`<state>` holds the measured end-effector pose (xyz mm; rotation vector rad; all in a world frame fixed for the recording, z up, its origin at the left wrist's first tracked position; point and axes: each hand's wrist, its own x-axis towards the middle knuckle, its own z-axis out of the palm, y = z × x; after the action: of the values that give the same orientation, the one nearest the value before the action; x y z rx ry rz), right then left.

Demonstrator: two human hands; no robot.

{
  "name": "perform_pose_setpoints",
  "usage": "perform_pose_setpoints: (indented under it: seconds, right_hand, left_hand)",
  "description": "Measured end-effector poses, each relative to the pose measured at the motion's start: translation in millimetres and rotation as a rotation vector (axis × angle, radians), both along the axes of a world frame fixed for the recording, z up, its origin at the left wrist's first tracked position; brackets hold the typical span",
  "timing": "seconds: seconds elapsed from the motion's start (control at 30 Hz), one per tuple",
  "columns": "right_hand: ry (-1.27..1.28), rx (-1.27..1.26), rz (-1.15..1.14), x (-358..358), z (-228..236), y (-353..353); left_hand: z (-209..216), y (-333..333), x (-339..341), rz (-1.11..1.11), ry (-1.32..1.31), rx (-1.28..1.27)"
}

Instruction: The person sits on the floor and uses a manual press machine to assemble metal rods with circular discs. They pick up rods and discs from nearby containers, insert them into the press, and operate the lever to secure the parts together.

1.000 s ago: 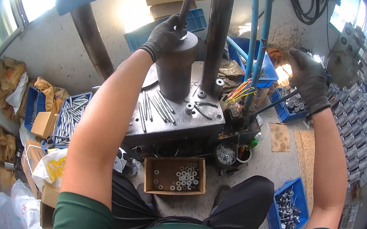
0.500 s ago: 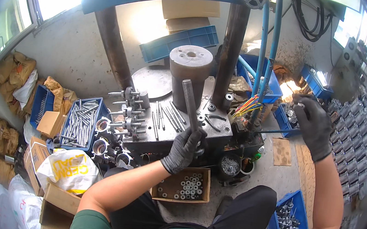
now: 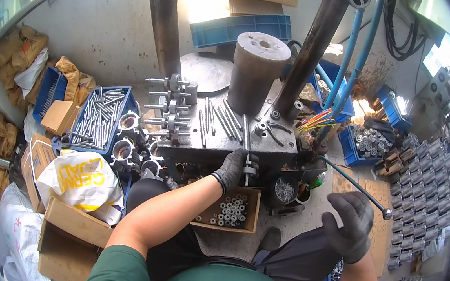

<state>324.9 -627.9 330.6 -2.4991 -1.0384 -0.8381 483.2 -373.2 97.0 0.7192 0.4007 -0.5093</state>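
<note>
My left hand [image 3: 235, 171], in a dark grey glove, is closed round the lower part of a metal shaft [image 3: 246, 134] at the front edge of the press bench. A round collar [image 3: 248, 169] on that shaft shows beside the fingers. The shaft's upper end leans over the bench top near a thick steel cylinder [image 3: 258, 79]. My right hand [image 3: 348, 225], gloved too, hangs over my right knee, fingers apart and holding nothing. Above it a thin lever [image 3: 355, 186] with a ball knob slants out from the press, apart from the hand.
Loose shafts [image 3: 222, 118] and assembled shafts [image 3: 173, 105] lie on the bench, with pliers [image 3: 273, 131]. A blue crate of shafts [image 3: 129, 94] stands left. Below the bench is a carton of small rings [image 3: 252, 215]. Stacked metal parts [image 3: 428, 195] stand right.
My left hand has lowered the shaft toward the bench edge. My right hand has moved down and inward, away from the lever, whose knob end now sits lower. The whole view has shifted.
</note>
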Motion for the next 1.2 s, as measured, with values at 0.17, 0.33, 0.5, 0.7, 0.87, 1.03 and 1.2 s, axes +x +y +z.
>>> perform_pose_setpoints:
  seconds: [0.17,0.33,0.5,0.7,0.87,1.03,1.2]
  right_hand:
    - [0.065,0.079,0.105,65.8,-44.5,30.6]
    - [0.432,0.227,0.032,97.4,-118.7,19.4]
    - [0.64,0.213,0.02,105.9,-137.7,18.0]
    - [0.621,0.112,0.051,116.1,-134.9,34.6]
    - [0.6,0.071,0.062,120.0,-136.7,35.9]
    - [0.616,0.024,0.094,121.9,-140.8,36.5]
    - [0.63,0.026,0.109,124.5,-146.2,40.2]
  left_hand:
    - [-2.3,2.8,-9.1,-0.101,-0.036,0.037]
    - [4.5,8.2,-48.1,-0.154,-0.049,-0.011]
    - [13.5,31.4,-72.9,-0.305,-0.224,0.149]
    - [81.9,68.1,-76.4,-0.163,-1.528,1.482]
    - [129.7,113.3,-60.7,0.27,-1.049,0.633]
    - [119.2,201.7,-12.6,0.628,-0.705,0.334]
    - [96.9,250.7,29.5,0.693,-0.427,0.242]
